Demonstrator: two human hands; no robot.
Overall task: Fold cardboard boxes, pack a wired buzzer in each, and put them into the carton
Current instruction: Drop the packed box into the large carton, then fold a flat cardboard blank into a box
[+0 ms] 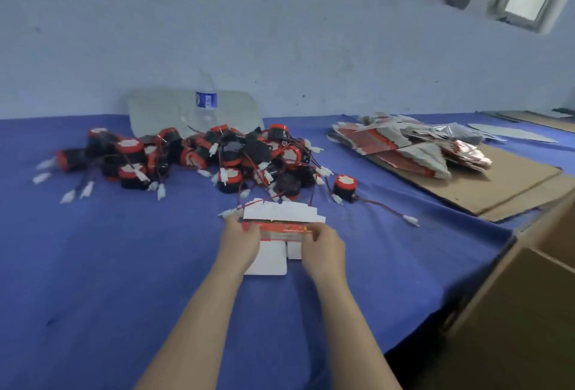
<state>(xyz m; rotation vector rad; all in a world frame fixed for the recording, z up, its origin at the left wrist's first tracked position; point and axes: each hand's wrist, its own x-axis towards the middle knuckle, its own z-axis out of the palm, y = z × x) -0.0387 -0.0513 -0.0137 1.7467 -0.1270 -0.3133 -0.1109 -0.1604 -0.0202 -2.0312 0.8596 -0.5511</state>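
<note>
Near the table (93, 265) centre, the left hand (241, 238) and right hand (323, 245) grip a flat box (280, 228) by its ends. Buzzers (199, 153) lie heaped just behind; the carton (513, 312) stands at the right edge.

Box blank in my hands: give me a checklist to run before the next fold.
1. Grip: left hand and right hand hold the box blank at its two ends: ok.
2. Box formed: flaps open, no body yet: not ok.
3. Buzzer within reach: lone buzzer just beyond the blank: ok.
4. Wires clear: white connector at the blank's far left corner, touching or not: cannot tell.
5. Carton room inside: interior hidden: cannot tell.
</note>
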